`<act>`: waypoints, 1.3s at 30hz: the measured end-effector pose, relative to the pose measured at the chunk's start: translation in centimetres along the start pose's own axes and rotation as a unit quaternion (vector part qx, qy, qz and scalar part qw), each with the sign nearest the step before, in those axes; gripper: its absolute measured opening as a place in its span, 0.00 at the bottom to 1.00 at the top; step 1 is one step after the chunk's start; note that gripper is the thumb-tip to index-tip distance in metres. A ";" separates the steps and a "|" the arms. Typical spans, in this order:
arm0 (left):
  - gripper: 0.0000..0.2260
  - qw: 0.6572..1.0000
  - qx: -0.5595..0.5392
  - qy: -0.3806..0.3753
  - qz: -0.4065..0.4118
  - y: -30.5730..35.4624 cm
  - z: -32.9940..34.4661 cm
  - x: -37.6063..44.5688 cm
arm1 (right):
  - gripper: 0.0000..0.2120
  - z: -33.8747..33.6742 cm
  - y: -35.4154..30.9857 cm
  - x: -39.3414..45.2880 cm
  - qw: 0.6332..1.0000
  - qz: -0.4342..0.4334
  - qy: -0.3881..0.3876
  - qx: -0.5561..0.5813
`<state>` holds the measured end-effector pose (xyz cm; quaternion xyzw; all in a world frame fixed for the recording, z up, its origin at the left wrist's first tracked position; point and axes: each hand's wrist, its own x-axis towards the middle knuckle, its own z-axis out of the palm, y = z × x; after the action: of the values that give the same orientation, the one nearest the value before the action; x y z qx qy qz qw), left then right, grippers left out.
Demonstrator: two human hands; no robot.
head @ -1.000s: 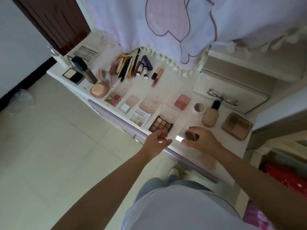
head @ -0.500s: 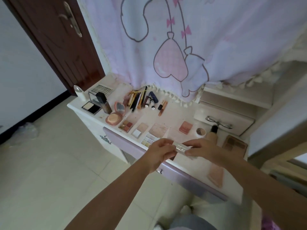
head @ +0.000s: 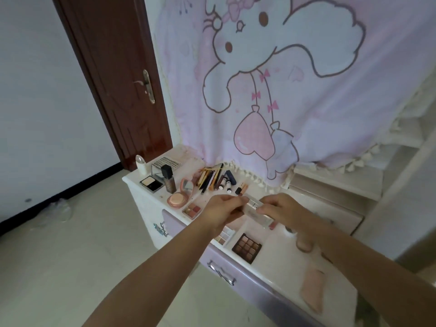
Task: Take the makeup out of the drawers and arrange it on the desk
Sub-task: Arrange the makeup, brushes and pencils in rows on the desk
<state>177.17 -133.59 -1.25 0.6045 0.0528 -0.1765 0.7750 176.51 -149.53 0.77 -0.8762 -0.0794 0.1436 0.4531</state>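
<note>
Both hands hold a small pale rectangular makeup case (head: 256,210) above the white desk (head: 283,263). My left hand (head: 221,210) grips its left end and my right hand (head: 280,210) its right end. Under the hands lie a brown eyeshadow palette (head: 246,247) and a pastel palette (head: 224,234), partly hidden. Further left sit a reddish palette (head: 191,209), a round pink compact (head: 180,195) with its lid up, a black compact (head: 151,182), a dark foundation bottle (head: 168,179) and a bunch of pencils and tubes (head: 215,179).
A lilac drawer front (head: 236,277) with a metal handle runs along the desk's near edge. A pink flat item (head: 312,289) lies at the near right. A cartoon curtain (head: 283,90) hangs behind the desk, a brown door (head: 118,79) stands left, and small drawers (head: 330,197) sit at the right.
My head has tilted up, so the desk sits lower in view. My left hand has joined the right on the pale case, and both have lifted it above the desk.
</note>
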 end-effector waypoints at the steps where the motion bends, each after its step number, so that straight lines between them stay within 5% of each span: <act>1: 0.03 1.000 -0.003 -0.003 0.007 0.2 0.2 -0.1 | 0.11 -0.2 -0.3 -0.2 1.000 -0.004 0.008 0.002; 5: 0.04 1.000 -0.007 -0.015 0.019 0.4 0.8 -0.5 | 0.15 -0.4 -0.5 -0.9 0.999 -0.018 0.030 -0.011; 12: 0.06 0.998 -0.003 -0.027 0.057 0.2 0.0 -2.4 | 0.07 0.1 -0.6 -1.3 0.999 -0.048 0.007 0.023; 17: 0.09 0.992 -0.093 -0.048 0.064 0.4 -1.8 -3.3 | 0.07 1.3 -1.4 -0.8 0.998 -0.053 0.001 0.044; 25: 0.08 0.986 -0.152 0.070 -0.005 -2.0 -3.7 -2.7 | 0.10 1.9 1.3 1.5 0.991 0.020 0.047 0.123; 29: 0.08 0.984 -0.101 0.137 -0.059 -4.7 -3.1 -1.2 | 0.11 1.0 3.9 2.4 0.976 0.070 0.008 0.207; 39: 0.10 0.925 -0.092 0.311 -0.198 -15.0 2.4 3.4 | 0.09 1.0 13.2 3.1 0.966 0.218 -0.047 0.130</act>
<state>175.01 -139.70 -15.39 0.5326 0.4253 -0.1241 0.7211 179.26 -155.47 -11.12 -0.7981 0.1115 0.2888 0.5169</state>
